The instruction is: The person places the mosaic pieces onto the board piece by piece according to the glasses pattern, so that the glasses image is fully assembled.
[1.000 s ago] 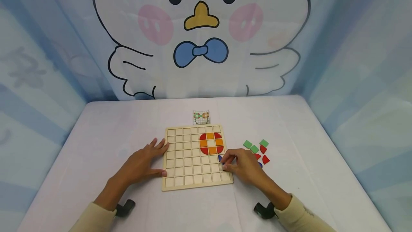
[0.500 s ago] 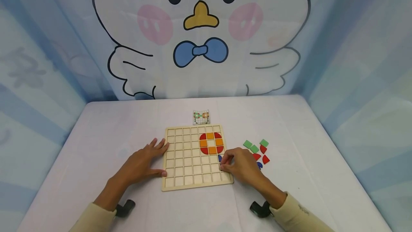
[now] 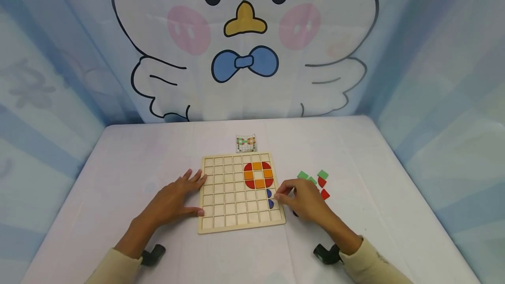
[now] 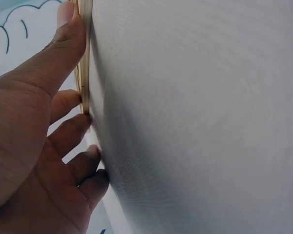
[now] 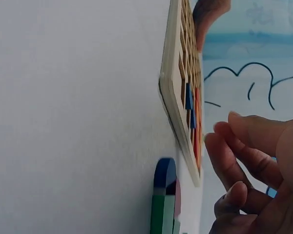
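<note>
Head view: one gridded board (image 3: 235,196) lies on the table (image 3: 165,152); its cells hold four red quarter-rounds (image 3: 250,184) and four orange squares (image 3: 257,166), ringed round one cell toward 1 o'clock, plus two blue pieces (image 3: 269,193) in the edge column at 3 to 4 o'clock. One printed card (image 3: 246,143) sits at 12 o'clock. Off the board toward 2 o'clock lie three green squares (image 3: 303,174) and at least two loose red pieces (image 3: 325,194), partly hidden. The left hand (image 3: 175,198), at 9 o'clock, is unclenched, its fingers spread against the board edge. The right hand (image 3: 304,198), at 3 o'clock, is released, thumb and forefinger beside the blue pieces. Left wrist view: the thumb touches the board's edge at 11 o'clock. Right wrist view: the fingers bend loosely, nothing gripped; one loose blue piece (image 5: 164,173) lies toward 6 o'clock.
</note>
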`<move>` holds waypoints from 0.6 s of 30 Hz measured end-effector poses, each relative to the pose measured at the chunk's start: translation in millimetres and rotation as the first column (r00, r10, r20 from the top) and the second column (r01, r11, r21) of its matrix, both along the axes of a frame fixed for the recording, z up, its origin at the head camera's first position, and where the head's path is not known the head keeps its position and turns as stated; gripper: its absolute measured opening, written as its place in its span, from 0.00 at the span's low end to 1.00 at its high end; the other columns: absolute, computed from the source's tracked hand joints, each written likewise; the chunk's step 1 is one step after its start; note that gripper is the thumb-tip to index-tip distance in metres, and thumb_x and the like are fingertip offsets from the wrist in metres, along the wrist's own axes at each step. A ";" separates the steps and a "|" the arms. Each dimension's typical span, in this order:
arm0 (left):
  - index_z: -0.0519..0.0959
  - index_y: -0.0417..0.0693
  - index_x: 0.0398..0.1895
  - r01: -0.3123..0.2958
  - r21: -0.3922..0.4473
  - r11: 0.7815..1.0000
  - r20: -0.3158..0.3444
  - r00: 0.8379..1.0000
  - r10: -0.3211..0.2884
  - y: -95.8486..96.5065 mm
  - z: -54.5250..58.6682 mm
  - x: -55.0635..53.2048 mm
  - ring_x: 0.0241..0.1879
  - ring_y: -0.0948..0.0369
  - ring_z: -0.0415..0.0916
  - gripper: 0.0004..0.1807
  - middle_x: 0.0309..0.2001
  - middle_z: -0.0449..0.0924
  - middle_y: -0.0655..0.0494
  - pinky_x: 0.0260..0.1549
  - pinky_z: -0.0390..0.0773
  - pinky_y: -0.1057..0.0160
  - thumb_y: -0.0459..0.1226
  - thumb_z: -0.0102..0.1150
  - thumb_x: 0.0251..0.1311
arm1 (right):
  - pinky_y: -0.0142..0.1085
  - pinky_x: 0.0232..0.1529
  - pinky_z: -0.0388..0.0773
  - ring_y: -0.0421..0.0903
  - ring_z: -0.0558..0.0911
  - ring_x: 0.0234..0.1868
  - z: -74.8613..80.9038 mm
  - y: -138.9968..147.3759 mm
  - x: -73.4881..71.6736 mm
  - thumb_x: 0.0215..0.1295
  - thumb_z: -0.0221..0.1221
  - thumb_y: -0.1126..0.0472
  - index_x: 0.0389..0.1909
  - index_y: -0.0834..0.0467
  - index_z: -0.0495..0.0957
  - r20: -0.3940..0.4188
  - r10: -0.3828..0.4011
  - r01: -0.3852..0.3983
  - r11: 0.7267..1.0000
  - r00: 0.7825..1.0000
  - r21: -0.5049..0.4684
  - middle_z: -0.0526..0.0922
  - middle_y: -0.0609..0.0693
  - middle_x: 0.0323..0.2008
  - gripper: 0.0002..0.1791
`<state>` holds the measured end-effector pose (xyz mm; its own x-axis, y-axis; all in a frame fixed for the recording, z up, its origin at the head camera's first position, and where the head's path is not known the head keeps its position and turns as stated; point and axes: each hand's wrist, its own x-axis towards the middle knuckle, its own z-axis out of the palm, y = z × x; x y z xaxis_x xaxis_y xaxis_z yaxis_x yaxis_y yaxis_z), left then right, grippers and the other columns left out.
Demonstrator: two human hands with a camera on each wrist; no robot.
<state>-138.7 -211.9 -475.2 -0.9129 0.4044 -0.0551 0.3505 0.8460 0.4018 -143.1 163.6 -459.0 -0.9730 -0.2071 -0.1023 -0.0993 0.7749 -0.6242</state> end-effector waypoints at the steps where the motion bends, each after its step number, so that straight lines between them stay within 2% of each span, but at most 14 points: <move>1: 0.65 0.50 0.82 0.000 0.001 1.000 0.000 1.000 0.000 0.0 0.1 0.0 0.82 0.36 0.57 0.57 0.82 0.60 0.46 0.69 0.69 0.27 0.58 0.79 0.50 | 0.34 0.32 0.72 0.42 0.74 0.35 0.8 4.2 -0.2 0.66 0.74 0.55 0.30 0.43 0.89 0.003 -0.011 0.011 1.000 1.000 -0.005 0.83 0.38 0.29 0.05; 6: 0.65 0.50 0.82 0.000 -0.002 1.000 -0.002 1.000 0.000 0.4 0.2 0.1 0.82 0.36 0.57 0.57 0.82 0.60 0.46 0.69 0.69 0.27 0.58 0.79 0.51 | 0.33 0.32 0.72 0.43 0.74 0.33 3.4 24.5 0.1 0.65 0.74 0.58 0.33 0.46 0.89 0.003 -0.019 0.019 1.000 1.000 0.003 0.83 0.39 0.28 0.04; 12: 0.65 0.50 0.82 0.001 0.002 1.000 -0.003 1.000 -0.001 0.2 0.4 0.4 0.82 0.36 0.56 0.57 0.82 0.60 0.46 0.69 0.69 0.27 0.58 0.79 0.51 | 0.32 0.30 0.68 0.43 0.74 0.30 2.4 41.3 5.0 0.58 0.78 0.62 0.34 0.47 0.90 0.034 0.027 -0.027 1.000 0.999 0.003 0.85 0.37 0.26 0.08; 18: 0.65 0.49 0.82 0.005 0.007 1.000 -0.010 1.000 -0.005 0.0 0.0 0.5 0.82 0.36 0.57 0.56 0.82 0.61 0.46 0.69 0.69 0.27 0.58 0.79 0.51 | 0.29 0.39 0.77 0.38 0.78 0.34 -2.2 44.7 10.8 0.54 0.80 0.62 0.34 0.45 0.89 0.062 0.093 -0.096 0.994 0.994 0.049 0.85 0.36 0.30 0.12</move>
<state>-138.1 -211.9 -475.2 -0.9113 0.4094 -0.0434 0.3587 0.8413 0.4044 -132.4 208.3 -461.2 -0.9410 -0.2911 -0.1724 -0.1376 0.7950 -0.5909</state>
